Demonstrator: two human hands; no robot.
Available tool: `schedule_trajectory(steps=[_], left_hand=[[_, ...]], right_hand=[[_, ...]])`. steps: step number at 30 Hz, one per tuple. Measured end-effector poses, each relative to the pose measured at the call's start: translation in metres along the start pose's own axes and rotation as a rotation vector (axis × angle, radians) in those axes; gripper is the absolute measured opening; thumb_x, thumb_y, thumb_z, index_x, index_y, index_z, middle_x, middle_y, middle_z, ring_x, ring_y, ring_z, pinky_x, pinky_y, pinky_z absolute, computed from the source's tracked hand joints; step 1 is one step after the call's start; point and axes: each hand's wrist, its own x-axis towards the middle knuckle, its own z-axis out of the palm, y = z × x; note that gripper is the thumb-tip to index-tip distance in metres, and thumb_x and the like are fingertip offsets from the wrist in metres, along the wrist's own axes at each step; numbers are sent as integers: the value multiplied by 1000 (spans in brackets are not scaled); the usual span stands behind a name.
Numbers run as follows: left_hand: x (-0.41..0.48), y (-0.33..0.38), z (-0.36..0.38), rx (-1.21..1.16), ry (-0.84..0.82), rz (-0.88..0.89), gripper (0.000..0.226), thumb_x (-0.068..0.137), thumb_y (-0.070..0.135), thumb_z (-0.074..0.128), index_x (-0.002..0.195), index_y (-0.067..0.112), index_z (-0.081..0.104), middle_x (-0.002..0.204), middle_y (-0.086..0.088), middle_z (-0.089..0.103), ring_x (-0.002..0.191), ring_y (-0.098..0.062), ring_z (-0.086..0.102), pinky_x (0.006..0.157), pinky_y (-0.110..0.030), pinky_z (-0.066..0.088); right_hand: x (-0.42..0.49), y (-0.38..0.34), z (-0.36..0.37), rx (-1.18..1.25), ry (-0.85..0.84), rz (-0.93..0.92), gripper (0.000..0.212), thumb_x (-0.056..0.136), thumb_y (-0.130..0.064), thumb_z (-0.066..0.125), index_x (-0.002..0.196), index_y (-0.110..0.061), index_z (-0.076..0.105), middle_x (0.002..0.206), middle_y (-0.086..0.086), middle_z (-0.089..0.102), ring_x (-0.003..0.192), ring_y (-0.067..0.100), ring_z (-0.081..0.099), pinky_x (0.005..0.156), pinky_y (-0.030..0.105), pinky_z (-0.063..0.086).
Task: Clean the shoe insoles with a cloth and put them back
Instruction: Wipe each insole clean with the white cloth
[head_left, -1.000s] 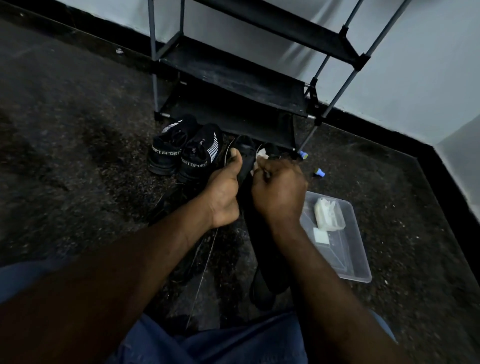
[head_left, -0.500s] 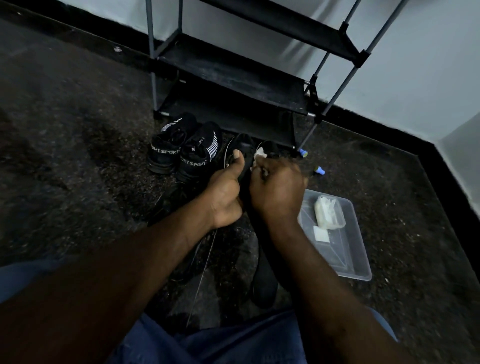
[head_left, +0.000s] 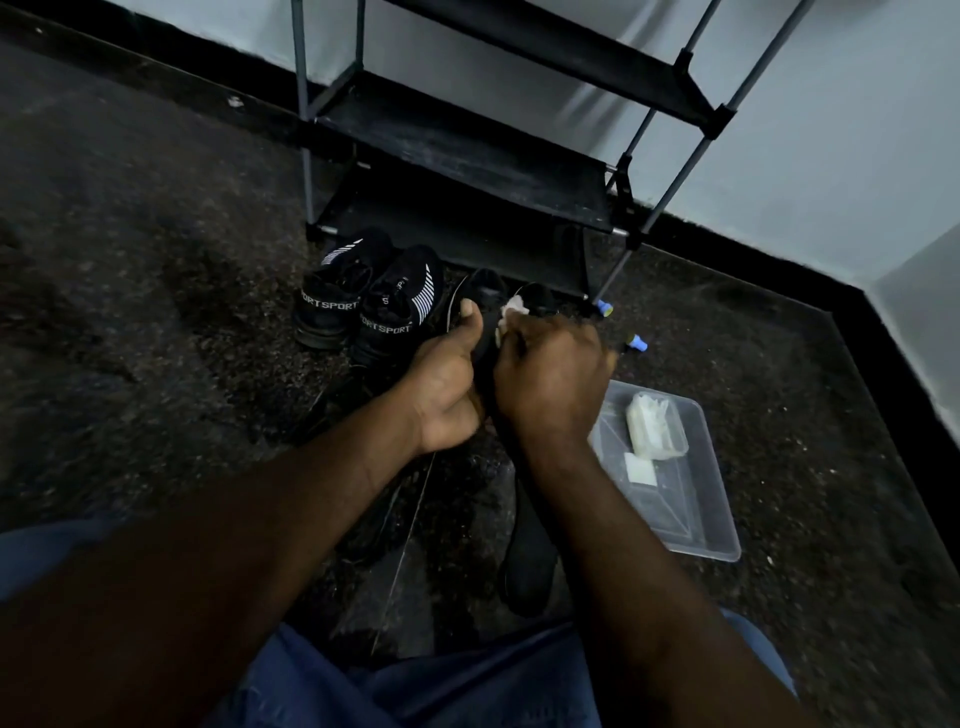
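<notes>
Left of my left hand (head_left: 447, 395), a pair of black shoes (head_left: 363, 306) sits on the floor, toes away from me. Left hand grips a black insole (head_left: 485, 296), thumb up along its edge. Just right of it and touching, my right hand (head_left: 550, 379) is clenched round a white cloth (head_left: 511, 312), pressed to the insole. Below the right wrist a second insole (head_left: 530, 561) lies flat on the floor. Right of that hand there's a clear tray (head_left: 717, 519) with a white packet (head_left: 654, 426) in it. Beyond both hands stands a shoe rack (head_left: 467, 150).
</notes>
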Motion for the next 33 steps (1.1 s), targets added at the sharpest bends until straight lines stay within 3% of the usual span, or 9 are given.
schedule_trajectory(steps=[3,7,9,14,18,23,27,30,33], left_hand=[[1,-3,-1,-9,-35,-1,58,104,60,37,126,18,71,118,-4,76,105,-15,74,82,-29,60],[3,2,-3,-6,-40,-6,68,101,67,37,140,18,63,133,-5,70,123,-21,67,101,-38,54],[2,7,-6,21,-53,6,69,103,67,31,144,19,59,137,-1,68,126,-19,65,97,-34,55],[-1,11,-9,9,-77,-5,73,101,70,31,132,16,68,130,-6,71,116,-20,70,88,-34,59],[2,10,-6,-2,-48,0,66,103,67,34,137,20,65,133,-5,70,124,-21,66,107,-41,51],[-1,1,-1,-1,-66,-27,56,106,60,32,117,22,72,110,0,78,99,-12,75,79,-28,59],[2,6,-3,4,-51,-24,65,102,67,34,131,21,69,130,-2,71,122,-19,67,102,-37,52],[0,10,-6,6,-98,-30,81,100,73,21,122,16,75,134,-4,70,124,-20,66,103,-38,50],[-1,12,-10,-25,-139,-63,95,96,80,14,138,9,61,140,-7,66,129,-22,63,107,-39,48]], right_hand=[[8,3,-3,130,-42,65,25,91,-30,60,105,-27,80,97,4,76,98,32,65,90,46,47],[-8,-7,-1,190,-60,-57,35,85,-32,50,100,-25,81,96,5,75,93,33,64,84,45,50],[-20,-13,3,215,-84,-110,35,85,-32,51,101,-28,81,94,3,74,89,30,63,81,43,49],[-20,-11,5,61,-39,-152,22,89,-33,60,99,-35,80,93,-5,73,90,24,58,76,34,25],[-5,-8,1,11,21,-120,19,90,-33,63,99,-31,80,94,-2,74,93,28,60,79,40,33],[8,-3,-2,72,-16,38,21,92,-28,63,105,-28,79,101,2,74,102,32,61,91,48,41],[-8,-11,2,157,-71,-18,24,90,-26,58,103,-29,78,103,-1,73,99,28,61,84,43,41],[-25,-19,8,215,-99,-49,30,89,-28,56,108,-34,78,107,-4,73,101,25,61,87,43,41],[-30,-18,9,168,-63,-109,29,88,-29,56,104,-31,79,101,-2,72,97,27,61,83,41,39]])
